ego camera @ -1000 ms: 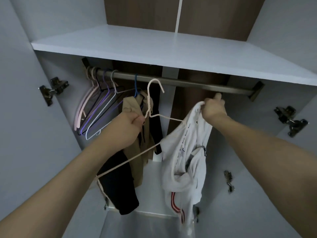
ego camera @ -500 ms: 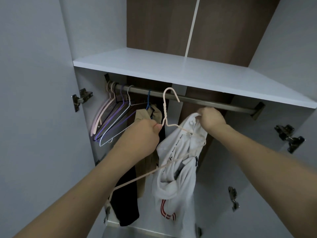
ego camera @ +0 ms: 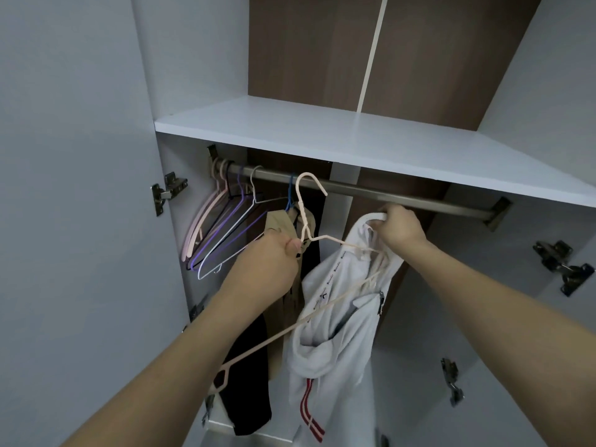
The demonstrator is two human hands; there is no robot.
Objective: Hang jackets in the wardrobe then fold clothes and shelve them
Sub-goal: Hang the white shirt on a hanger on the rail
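White jacket (ego camera: 338,317) half-threaded on the cream hanger (ego camera: 309,227): left hand (ego camera: 274,262) pinches its neck, right hand (ego camera: 400,227) grips the collar, so next comes hooking onto the rail (ego camera: 403,196) just above.

white jacket (ego camera: 338,317) red-striped, cream hanger (ego camera: 309,233)

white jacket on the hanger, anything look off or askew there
Yes. The white jacket hangs bunched from only one arm of the pink hanger, whose other arm juts out bare at lower left. The hanger is tilted, its hook not yet over the rail. The left hand holds its neck; the right hand grips the collar.
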